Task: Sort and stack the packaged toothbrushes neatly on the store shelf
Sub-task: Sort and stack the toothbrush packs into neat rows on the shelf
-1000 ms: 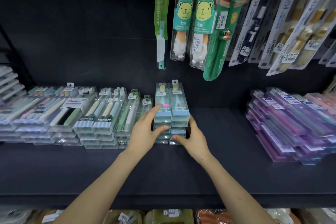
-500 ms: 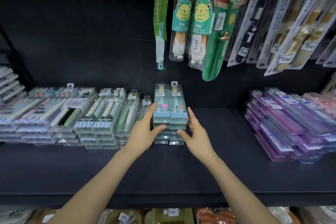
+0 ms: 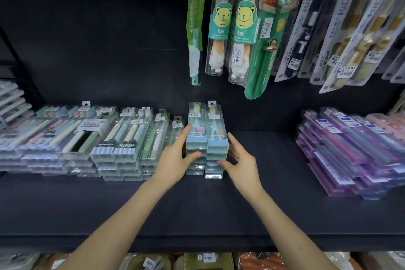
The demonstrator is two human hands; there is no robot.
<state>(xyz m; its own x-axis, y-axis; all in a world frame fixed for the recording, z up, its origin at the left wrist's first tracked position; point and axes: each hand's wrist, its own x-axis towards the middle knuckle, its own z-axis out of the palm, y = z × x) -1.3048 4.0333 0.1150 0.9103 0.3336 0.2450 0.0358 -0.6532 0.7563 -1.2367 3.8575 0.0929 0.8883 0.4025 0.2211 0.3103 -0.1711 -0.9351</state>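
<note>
A double stack of pale-blue boxed toothbrushes (image 3: pixel 207 136) stands on the dark shelf (image 3: pixel 197 210). The left hand (image 3: pixel 173 164) lies flat against the stack's left side, fingers straight and thumb pressed across its front. The right hand (image 3: pixel 243 164) is spread open at the stack's right side, its thumb touching the front of the lower boxes. Left of the stack sit rows of clear toothbrush packs (image 3: pixel 122 144), the nearest just beside it. Purple packs (image 3: pixel 350 151) lie well to its right, and bear-label toothbrushes (image 3: pixel 241 35) hang above it.

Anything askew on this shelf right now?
Yes. The purple stack on the right is fanned, its packs stepped rather than flush. In the blue stack, the bottom right pack juts slightly forward.
</note>
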